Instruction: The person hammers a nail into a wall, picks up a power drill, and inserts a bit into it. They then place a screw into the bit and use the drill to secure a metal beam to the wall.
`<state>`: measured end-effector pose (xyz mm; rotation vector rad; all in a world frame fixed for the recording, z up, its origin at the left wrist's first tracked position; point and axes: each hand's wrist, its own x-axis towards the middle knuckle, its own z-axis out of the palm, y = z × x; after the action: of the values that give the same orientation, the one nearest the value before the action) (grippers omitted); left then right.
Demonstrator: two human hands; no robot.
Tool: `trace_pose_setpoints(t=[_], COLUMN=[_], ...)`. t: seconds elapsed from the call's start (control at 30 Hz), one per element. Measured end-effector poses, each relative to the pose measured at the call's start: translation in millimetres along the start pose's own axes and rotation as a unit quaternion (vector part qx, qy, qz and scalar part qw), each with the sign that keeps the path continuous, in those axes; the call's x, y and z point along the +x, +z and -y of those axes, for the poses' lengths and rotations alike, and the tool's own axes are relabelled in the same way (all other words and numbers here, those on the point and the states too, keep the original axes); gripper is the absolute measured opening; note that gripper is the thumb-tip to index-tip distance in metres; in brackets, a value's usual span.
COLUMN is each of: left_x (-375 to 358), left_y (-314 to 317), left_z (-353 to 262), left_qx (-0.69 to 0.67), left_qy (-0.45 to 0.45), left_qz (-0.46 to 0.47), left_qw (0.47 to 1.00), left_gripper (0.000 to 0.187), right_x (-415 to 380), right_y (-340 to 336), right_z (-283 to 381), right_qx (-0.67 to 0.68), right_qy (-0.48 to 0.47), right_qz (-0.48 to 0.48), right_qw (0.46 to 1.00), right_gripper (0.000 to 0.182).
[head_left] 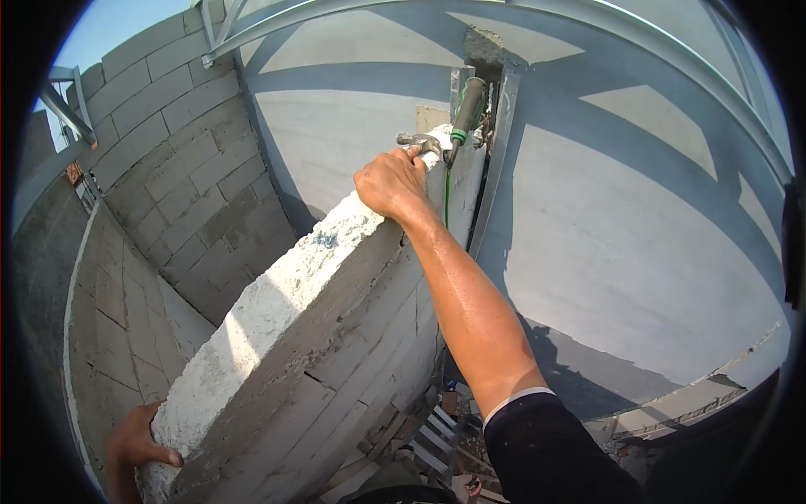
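My right hand reaches out to the far part of a rough white block wall top, its fingers closed round a hammer whose metal head shows beyond the knuckles. Just past it, a grey and green tubular tool stands upright at the wall's far end, with a green cord hanging below. At the lower left, my left hand rests against the near end of the wall top, thumb apart from the fingers and nothing visible in it.
A grey plastered wall rises ahead and to the right, with a vertical metal post beside the gap. Block walls stand at the left. Steel beams cross overhead. Far below lie a ladder-like object and debris.
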<state>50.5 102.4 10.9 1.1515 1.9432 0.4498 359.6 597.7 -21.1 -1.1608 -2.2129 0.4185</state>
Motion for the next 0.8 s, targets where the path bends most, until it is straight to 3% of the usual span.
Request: trace_pose_setpoints(t=[0.13, 0.27, 0.33, 0.37, 0.5, 0.6, 0.8], left_x=[16, 58, 95, 108, 184, 237, 277], left_y=[-21, -30, -33, -27, -6, 9, 51], left_z=[-8, -101, -135, -158, -220, -249, -258], left_qx=[0.077, 0.104, 0.152, 0.142, 0.155, 0.159, 0.046], left_qy=[0.018, 0.161, 0.216, 0.285, 0.395, 0.450, 0.485], left_qz=[0.073, 0.074, 0.046, 0.033, 0.027, 0.033, 0.039], left_qw=[0.994, 0.979, 0.963, 0.947, 0.905, 0.878, 0.872], left_gripper=[0.148, 0.155, 0.148, 0.130, 0.084, 0.074, 0.078], right_x=[3, -3, 1, 0, 5, 3, 6], right_y=[-3, -9, -3, -5, 0, -3, 1], right_z=[1, 5, 2, 3, -3, 0, -4], right_qx=[-0.007, -0.020, -0.026, -0.032, -0.060, -0.065, -0.079], right_qy=[0.003, -0.007, -0.012, -0.008, -0.016, -0.014, -0.023], right_qz=[-0.006, 0.012, -0.004, 0.008, 0.004, 0.015, 0.007], right_qw=[1.000, 1.000, 1.000, 0.999, 0.998, 0.998, 0.997], right_gripper=[0.039, 0.039, 0.039, 0.039, 0.039, 0.038, 0.037])
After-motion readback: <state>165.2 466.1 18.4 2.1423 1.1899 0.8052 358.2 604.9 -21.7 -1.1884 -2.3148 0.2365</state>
